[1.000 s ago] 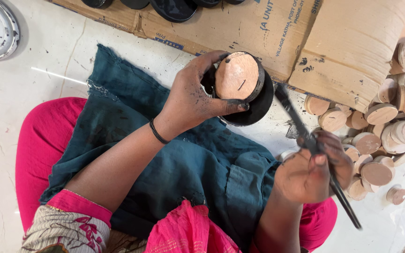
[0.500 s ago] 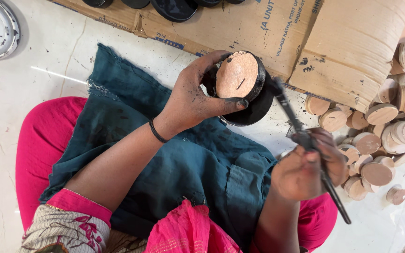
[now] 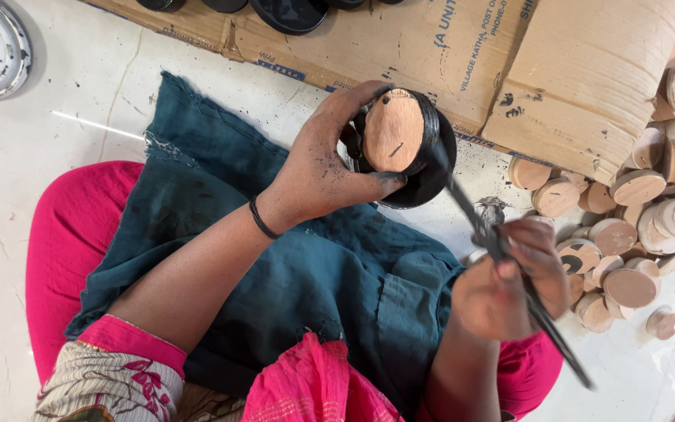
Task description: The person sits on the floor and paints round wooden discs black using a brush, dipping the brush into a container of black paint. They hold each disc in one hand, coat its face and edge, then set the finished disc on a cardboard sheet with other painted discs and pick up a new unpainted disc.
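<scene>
One round wooden disc [image 3: 394,130], bare face, rim painted black

flattened brown cardboard box [image 3: 400,39] | top, on floor | blue print, black smudges

Matt bare wooden disc [image 3: 394,130] with glossy black rim; rough cardboard [image 3: 462,47].

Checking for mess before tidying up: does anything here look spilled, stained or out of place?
The left hand is smeared black around the wooden disc, and the cardboard carries black smudges. The unpainted discs lie in a loose heap.
</scene>
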Demonstrator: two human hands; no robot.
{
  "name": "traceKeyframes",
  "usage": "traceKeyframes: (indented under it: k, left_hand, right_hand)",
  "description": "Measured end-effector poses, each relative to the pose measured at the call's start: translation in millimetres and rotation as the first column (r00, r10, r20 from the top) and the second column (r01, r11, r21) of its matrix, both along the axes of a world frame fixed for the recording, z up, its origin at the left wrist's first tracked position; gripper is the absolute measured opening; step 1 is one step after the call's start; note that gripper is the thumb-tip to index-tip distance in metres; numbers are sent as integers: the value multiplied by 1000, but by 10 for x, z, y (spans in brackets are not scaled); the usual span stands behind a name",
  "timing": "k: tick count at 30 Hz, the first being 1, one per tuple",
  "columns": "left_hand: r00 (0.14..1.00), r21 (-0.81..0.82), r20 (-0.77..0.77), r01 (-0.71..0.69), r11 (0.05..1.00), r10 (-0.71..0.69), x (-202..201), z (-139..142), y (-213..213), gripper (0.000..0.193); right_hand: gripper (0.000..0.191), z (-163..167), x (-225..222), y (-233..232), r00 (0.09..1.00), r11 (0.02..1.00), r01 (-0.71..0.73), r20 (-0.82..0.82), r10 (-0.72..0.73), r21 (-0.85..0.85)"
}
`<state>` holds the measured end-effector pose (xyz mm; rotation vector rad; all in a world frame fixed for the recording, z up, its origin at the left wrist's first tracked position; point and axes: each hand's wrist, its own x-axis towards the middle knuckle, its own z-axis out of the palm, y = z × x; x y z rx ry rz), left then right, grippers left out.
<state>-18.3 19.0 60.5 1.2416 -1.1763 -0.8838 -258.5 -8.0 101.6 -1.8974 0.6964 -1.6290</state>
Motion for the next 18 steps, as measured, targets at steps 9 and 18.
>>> traceKeyframes:
  k: [9, 18]
  left_hand:
    - [960, -71, 272, -54, 996, 71, 25, 131, 16, 90]
    - [907, -112, 418, -7, 994, 54, 71, 227, 53, 96]
  right_hand:
    - [21, -33, -16, -7, 995, 986, -10, 101, -7, 166]
    - [18, -98, -201, 8, 971, 945, 6, 226, -84, 327]
